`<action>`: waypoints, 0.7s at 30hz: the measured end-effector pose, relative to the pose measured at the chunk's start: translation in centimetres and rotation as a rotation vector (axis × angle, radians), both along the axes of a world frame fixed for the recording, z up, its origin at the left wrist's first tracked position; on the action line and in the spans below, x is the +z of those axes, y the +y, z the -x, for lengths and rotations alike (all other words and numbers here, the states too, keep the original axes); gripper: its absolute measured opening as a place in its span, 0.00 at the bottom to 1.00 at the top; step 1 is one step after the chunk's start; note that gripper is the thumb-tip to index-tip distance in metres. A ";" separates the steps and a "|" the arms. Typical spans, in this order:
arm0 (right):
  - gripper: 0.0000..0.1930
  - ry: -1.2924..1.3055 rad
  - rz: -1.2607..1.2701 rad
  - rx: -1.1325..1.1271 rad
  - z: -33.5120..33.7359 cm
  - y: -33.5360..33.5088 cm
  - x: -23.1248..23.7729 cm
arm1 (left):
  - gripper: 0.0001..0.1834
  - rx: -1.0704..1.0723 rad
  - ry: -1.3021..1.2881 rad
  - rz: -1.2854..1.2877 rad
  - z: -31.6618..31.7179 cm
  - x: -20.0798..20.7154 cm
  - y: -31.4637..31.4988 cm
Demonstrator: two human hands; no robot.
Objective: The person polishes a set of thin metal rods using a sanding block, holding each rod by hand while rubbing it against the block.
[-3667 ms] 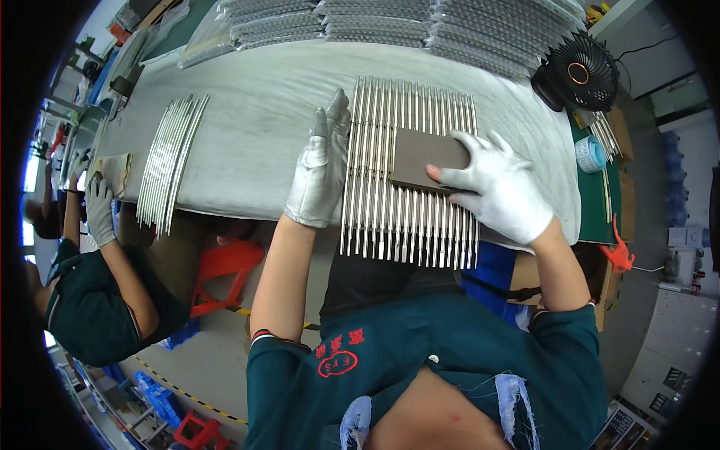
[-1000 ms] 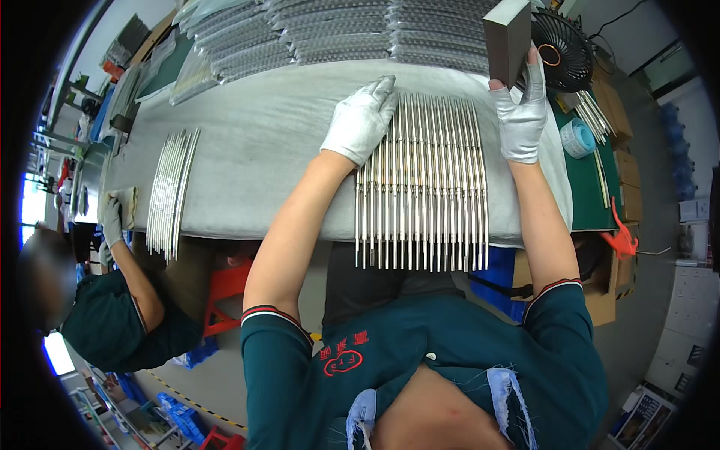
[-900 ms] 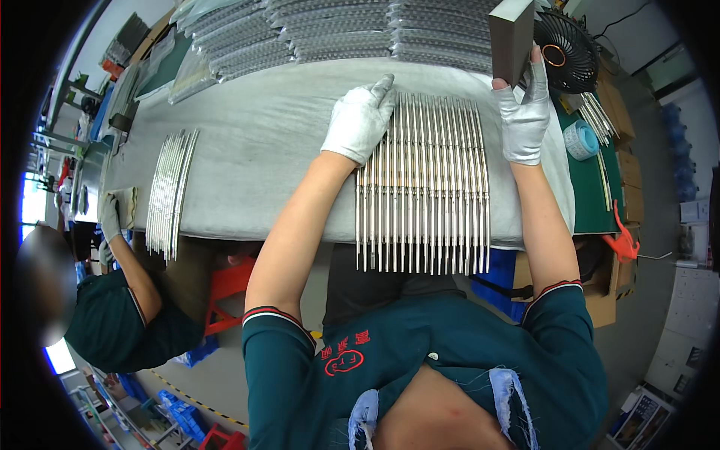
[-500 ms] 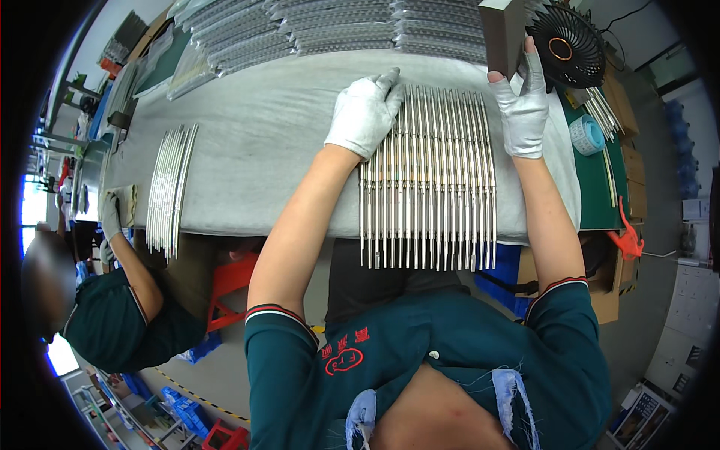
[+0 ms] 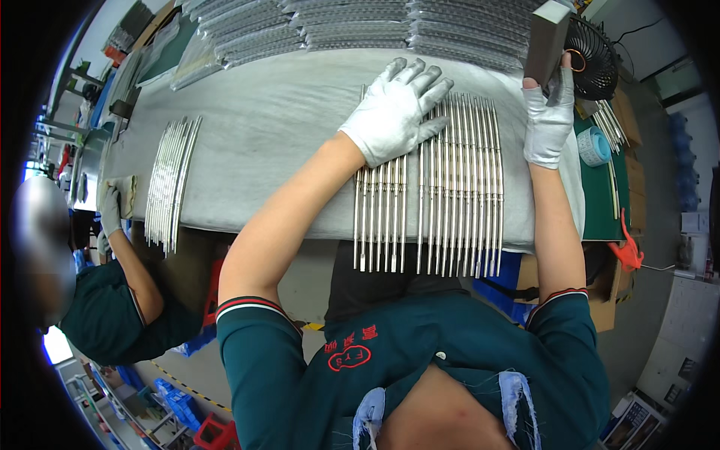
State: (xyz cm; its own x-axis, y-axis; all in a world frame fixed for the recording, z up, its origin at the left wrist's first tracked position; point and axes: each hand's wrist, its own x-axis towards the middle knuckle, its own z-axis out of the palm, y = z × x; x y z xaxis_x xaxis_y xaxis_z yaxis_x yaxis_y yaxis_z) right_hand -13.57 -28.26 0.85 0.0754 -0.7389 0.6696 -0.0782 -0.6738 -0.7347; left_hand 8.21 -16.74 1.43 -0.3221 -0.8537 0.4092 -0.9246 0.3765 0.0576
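Note:
A row of slim, shiny metal rods [image 5: 461,187] lies side by side on the grey cloth, their near ends jutting past the table's front edge. A narrow gap splits off a smaller left group [image 5: 381,217]. My gloved left hand [image 5: 397,112] rests flat across the far part of the rods, fingers spread, hiding what is beneath. At the right of the row, my gloved right hand [image 5: 549,127] is raised and grips a dark grey rectangular block [image 5: 546,45] with a lighter end face. Bare fingertips of that hand show against the block's sides.
Plastic-wrapped stacks [image 5: 352,28] line the back of the table. A black fan [image 5: 592,58] and a blue-and-white tape roll [image 5: 594,146] are at the right. Another group of rods [image 5: 171,180] lies to the left, near a co-worker's gloved hand [image 5: 111,210].
My left hand has opened out flat over the rods, and a gap has appeared in the row. My right hand and the block have shifted right.

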 end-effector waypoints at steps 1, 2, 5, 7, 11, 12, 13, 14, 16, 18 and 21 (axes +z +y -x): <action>0.39 -0.104 -0.057 0.034 -0.1 0.2 0.5 | 0.32 0.025 -0.023 -0.012 -0.8 0.1 0.4; 0.38 -0.209 -0.115 0.068 -0.2 0.3 0.7 | 0.32 0.030 -0.027 -0.019 -1.7 0.2 0.8; 0.36 -0.303 -0.190 0.032 -0.1 0.3 1.8 | 0.32 0.079 -0.076 -0.009 -3.7 0.2 1.8; 0.35 -0.323 -0.219 0.032 -0.4 0.7 1.9 | 0.32 0.081 -0.080 -0.012 -3.7 0.1 2.0; 0.37 -0.230 -0.179 0.070 -0.9 1.3 1.5 | 0.32 0.059 -0.063 0.013 -1.8 0.1 1.0; 0.37 -0.203 -0.183 0.097 -0.9 1.5 1.4 | 0.32 0.047 -0.027 0.025 -1.0 0.1 0.6; 0.38 -0.185 -0.199 0.124 -1.0 1.6 1.2 | 0.32 0.032 0.004 0.073 -0.2 0.0 0.1; 0.38 -0.181 -0.195 0.120 -1.0 1.7 1.1 | 0.32 0.028 0.008 0.077 0.4 -0.2 -0.2; 0.38 -0.155 -0.175 0.127 -1.2 1.7 0.9 | 0.32 -0.017 0.034 0.095 1.5 -0.2 -0.9; 0.38 -0.139 -0.173 0.126 -1.1 1.6 0.9 | 0.32 -0.039 0.044 0.094 1.9 -0.1 -1.2; 0.37 -0.174 -0.199 0.120 -0.8 1.6 1.0 | 0.32 -0.058 0.039 0.082 1.5 0.1 -0.9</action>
State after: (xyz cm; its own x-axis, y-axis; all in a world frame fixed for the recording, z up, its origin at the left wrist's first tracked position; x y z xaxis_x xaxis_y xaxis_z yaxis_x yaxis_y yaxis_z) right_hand -12.81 -26.70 1.84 0.0670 -0.8497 0.5231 0.1322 -0.5121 -0.8487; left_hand 6.73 -17.62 1.53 -0.3524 -0.7972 0.4901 -0.8989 0.4341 0.0598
